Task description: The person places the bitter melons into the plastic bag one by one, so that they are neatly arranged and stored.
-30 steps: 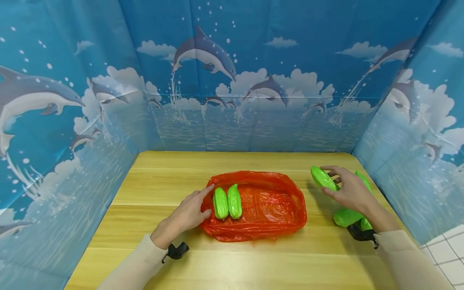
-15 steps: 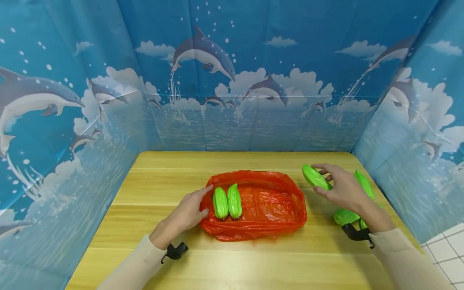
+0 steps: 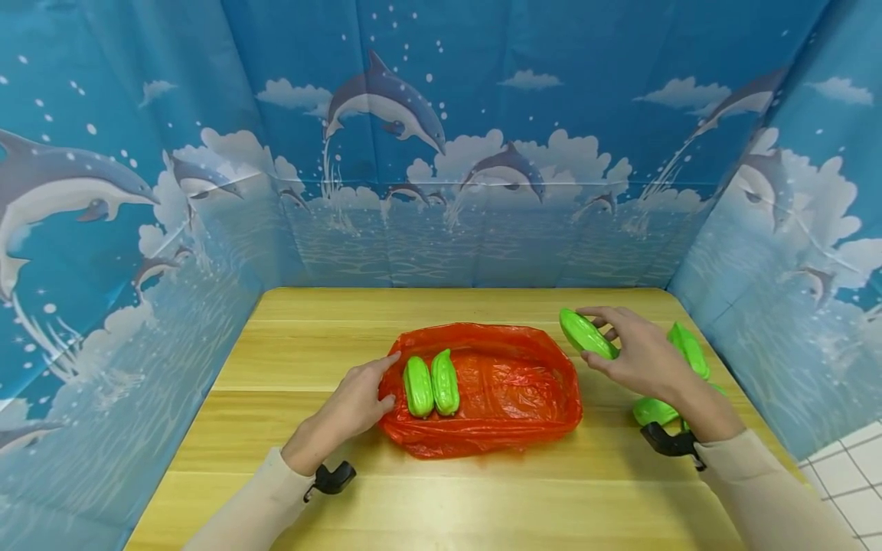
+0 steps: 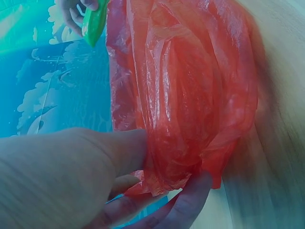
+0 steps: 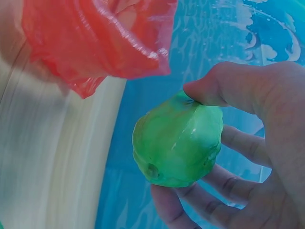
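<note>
Head view: between the red bag (image 3: 475, 439) and the right edge of the bench (image 3: 448, 509), my right hand (image 3: 637, 352) holds a green vegetable (image 3: 583, 332) raised, perhaps to clear the bag, whose left end my left hand (image 3: 350, 402) grips, seemingly for steadiness.

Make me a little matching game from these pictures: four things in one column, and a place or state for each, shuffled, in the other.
Things
1. Left hand
2. Right hand
3. Red plastic bag
4. Dolphin backdrop

Places and states
A. Behind the table
B. Has two green vegetables lying inside
C. Holding one green vegetable in the air
D. At the bag's left end, touching it

Pairs: 1-D, 2-C, 3-B, 4-A
</note>
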Action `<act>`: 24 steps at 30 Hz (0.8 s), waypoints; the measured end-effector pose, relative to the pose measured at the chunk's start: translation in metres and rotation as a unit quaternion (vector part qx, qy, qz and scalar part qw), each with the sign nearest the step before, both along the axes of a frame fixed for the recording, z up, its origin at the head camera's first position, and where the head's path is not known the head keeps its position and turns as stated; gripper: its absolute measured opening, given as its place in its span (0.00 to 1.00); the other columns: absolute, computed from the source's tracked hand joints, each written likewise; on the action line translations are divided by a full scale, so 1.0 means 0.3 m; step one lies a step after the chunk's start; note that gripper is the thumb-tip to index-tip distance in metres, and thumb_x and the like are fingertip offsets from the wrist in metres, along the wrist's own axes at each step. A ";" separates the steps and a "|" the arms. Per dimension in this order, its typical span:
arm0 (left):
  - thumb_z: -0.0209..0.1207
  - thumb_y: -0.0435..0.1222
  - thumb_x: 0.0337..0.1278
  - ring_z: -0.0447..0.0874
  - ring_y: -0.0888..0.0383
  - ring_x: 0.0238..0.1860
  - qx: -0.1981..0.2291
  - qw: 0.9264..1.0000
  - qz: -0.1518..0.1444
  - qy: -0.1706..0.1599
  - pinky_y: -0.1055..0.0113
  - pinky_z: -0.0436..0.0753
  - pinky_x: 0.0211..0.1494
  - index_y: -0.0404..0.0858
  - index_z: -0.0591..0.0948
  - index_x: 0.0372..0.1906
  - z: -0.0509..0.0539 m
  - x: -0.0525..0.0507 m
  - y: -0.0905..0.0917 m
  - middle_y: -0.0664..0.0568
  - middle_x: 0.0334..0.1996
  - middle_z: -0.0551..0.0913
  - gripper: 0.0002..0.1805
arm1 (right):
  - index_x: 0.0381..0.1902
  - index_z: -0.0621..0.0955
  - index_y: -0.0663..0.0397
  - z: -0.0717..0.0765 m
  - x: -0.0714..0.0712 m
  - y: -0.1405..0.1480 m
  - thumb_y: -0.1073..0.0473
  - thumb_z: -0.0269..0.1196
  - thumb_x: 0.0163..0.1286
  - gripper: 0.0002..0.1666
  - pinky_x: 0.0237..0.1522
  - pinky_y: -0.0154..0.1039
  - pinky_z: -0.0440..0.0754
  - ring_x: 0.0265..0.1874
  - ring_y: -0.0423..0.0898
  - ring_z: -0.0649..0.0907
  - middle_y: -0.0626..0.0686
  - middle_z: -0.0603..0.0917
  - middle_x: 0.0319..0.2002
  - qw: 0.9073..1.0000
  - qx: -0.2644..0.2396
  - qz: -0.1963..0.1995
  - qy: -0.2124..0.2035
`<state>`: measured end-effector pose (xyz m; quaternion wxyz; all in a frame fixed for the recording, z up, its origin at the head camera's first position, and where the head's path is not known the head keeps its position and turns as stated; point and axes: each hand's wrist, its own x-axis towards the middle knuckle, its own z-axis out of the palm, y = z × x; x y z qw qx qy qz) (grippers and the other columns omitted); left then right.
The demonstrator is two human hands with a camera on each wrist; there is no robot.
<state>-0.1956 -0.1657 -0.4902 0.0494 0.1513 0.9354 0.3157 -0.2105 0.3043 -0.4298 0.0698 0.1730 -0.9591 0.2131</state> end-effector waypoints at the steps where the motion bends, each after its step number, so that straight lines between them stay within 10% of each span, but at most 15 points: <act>1: 0.73 0.25 0.74 0.80 0.36 0.84 -0.001 1.000 0.000 0.002 0.40 0.84 0.83 0.32 0.72 0.89 0.001 -0.001 0.000 0.34 0.85 0.78 0.42 | 0.85 0.78 0.55 0.003 0.001 -0.004 0.54 0.80 0.77 0.43 0.54 0.69 0.93 0.53 0.62 0.92 0.67 0.89 0.67 1.000 0.000 0.000 0.000; 24: 0.74 0.26 0.73 0.80 0.35 0.85 -0.001 1.000 -0.002 0.006 0.39 0.84 0.83 0.31 0.72 0.89 -0.007 -0.004 0.006 0.34 0.85 0.78 0.43 | 0.85 0.79 0.51 0.045 0.008 -0.093 0.56 0.78 0.78 0.42 0.51 0.60 0.94 0.53 0.59 0.91 0.64 0.88 0.68 1.000 -0.011 0.026 -0.005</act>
